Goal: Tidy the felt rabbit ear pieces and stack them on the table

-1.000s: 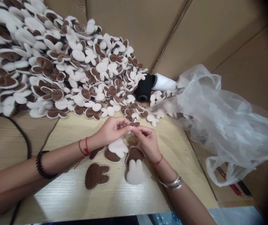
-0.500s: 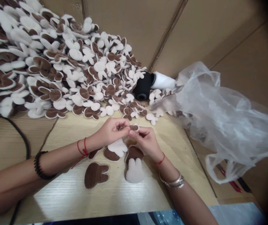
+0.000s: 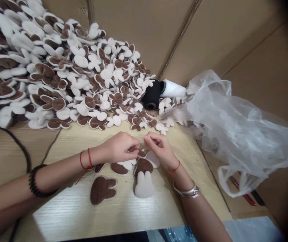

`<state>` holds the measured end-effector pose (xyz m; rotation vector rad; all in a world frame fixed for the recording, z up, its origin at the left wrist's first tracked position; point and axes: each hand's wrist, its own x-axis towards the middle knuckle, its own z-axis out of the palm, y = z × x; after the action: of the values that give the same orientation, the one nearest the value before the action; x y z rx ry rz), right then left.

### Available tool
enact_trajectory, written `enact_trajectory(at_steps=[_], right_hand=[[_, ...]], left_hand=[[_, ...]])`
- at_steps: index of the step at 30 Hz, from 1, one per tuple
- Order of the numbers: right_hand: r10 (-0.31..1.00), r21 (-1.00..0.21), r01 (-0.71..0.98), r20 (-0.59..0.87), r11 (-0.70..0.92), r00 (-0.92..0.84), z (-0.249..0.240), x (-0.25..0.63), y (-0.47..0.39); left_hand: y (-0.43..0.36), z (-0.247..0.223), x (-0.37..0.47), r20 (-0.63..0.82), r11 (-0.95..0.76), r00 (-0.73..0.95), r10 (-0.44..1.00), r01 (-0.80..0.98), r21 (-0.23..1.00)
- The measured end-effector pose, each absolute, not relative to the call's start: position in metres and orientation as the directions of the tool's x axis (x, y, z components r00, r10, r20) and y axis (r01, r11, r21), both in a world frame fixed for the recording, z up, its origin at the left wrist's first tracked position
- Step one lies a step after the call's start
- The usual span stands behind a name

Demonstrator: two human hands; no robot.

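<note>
Two hands work close together at the middle of the table (image 3: 88,215), and we record them as follows. Our left hand (image 3: 117,151) is curled, its fingertips pinched on the edge of a small brown-and-white plush piece (image 3: 142,153) that lies just beside a white oval piece (image 3: 153,158). Our right hand (image 3: 160,148) is also curled, thumb against forefinger; whether anything is caught in that pinch, we cannot tell. The two hands are near each other but not touching.

Under and just in front of the hands we note several loose cut-outs lying flat: a brown rabbit-shaped piece (image 3: 101,190) nearest us on the left, a white rabbit-shaped piece (image 3: 144,186) nearest us on the right, overlapping a brown round piece (image 3: 144,165), and a brown piece (image 3: 118,168) below the left hand.

Beyond the hands a large heap of brown-and-white plush pieces (image 3: 58,70) rises against the cardboard wall (image 3: 139,27). At the heap's right foot lies a black spool (image 3: 152,95) touching a white spool (image 3: 173,90). A crumpled clear plastic bag (image 3: 240,134) spreads over the table's right side. A dark cable (image 3: 23,151) runs across the left of the table.
</note>
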<state>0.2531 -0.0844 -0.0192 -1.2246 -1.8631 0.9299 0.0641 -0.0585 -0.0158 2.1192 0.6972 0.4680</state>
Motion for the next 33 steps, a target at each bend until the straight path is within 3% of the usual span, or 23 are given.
enact_trajectory(at_steps=[3, 6, 8, 11, 13, 15, 17, 19, 22, 24, 26, 29, 31, 33], right_hand=[[0.887, -0.701, 0.555, 0.268, 0.447, -0.375, -0.011, 0.245, -0.093], [0.843, -0.588, 0.616, 0.262, 0.525, -0.469, -0.012, 0.237, -0.099], [0.868, -0.665, 0.586, 0.206, 0.463, -0.451, -0.017, 0.237, -0.098], [0.902, -0.878, 0.409, 0.057, 0.250, -0.429, -0.021, 0.247, -0.090], [0.881, -0.944, 0.301, -0.028, 0.131, -0.472, -0.021, 0.254, -0.086], [0.859, -0.947, 0.306, -0.076, 0.096, -0.506, -0.020, 0.258, -0.084], [0.880, -0.885, 0.432, -0.057, 0.174, -0.471, -0.018, 0.254, -0.085], [0.913, -0.707, 0.625, 0.074, 0.332, -0.402, -0.017, 0.244, -0.090], [0.868, -0.361, 0.803, 0.345, 0.475, -0.358, -0.016, 0.226, -0.101], [0.830, -0.315, 0.799, 0.422, 0.512, -0.366, -0.018, 0.218, -0.107], [0.839, -0.449, 0.719, 0.402, 0.530, -0.368, -0.023, 0.215, -0.109], [0.934, -0.821, 0.474, 0.184, 0.318, -0.306, -0.035, 0.220, -0.101], [0.968, -0.957, 0.277, 0.016, 0.087, -0.249, -0.039, 0.228, -0.091], [0.985, -0.989, 0.148, -0.029, -0.003, -0.169, -0.038, 0.234, -0.083]], left_hand=[[-0.057, -0.023, 0.067, 0.231, -0.609, 0.644, 0.729, 0.458, 0.648], [-0.052, -0.027, 0.066, 0.262, -0.483, 0.481, 0.837, 0.421, 0.768], [-0.049, -0.026, 0.065, 0.186, -0.318, 0.445, 0.876, 0.244, 0.916], [-0.047, -0.023, 0.062, 0.051, -0.044, 0.598, 0.800, -0.026, 0.999], [-0.048, -0.019, 0.061, 0.001, 0.003, 0.745, 0.667, -0.004, 1.000], [-0.050, -0.016, 0.060, -0.017, -0.164, 0.826, 0.563, 0.132, 0.978], [-0.052, -0.013, 0.060, 0.018, -0.460, 0.836, 0.548, 0.284, 0.841], [-0.054, -0.011, 0.062, 0.095, -0.692, 0.817, 0.569, 0.414, 0.591], [-0.056, -0.013, 0.065, 0.175, -0.788, 0.779, 0.602, 0.543, 0.291], [-0.055, -0.015, 0.065, 0.251, -0.762, 0.720, 0.647, 0.597, 0.253], [-0.051, -0.016, 0.063, 0.343, -0.686, 0.594, 0.728, 0.619, 0.383], [-0.045, -0.013, 0.059, 0.280, -0.470, 0.443, 0.851, 0.409, 0.782], [-0.042, -0.010, 0.057, 0.150, -0.307, 0.553, 0.820, 0.204, 0.930], [-0.043, -0.010, 0.058, 0.083, -0.295, 0.725, 0.684, 0.170, 0.940]])
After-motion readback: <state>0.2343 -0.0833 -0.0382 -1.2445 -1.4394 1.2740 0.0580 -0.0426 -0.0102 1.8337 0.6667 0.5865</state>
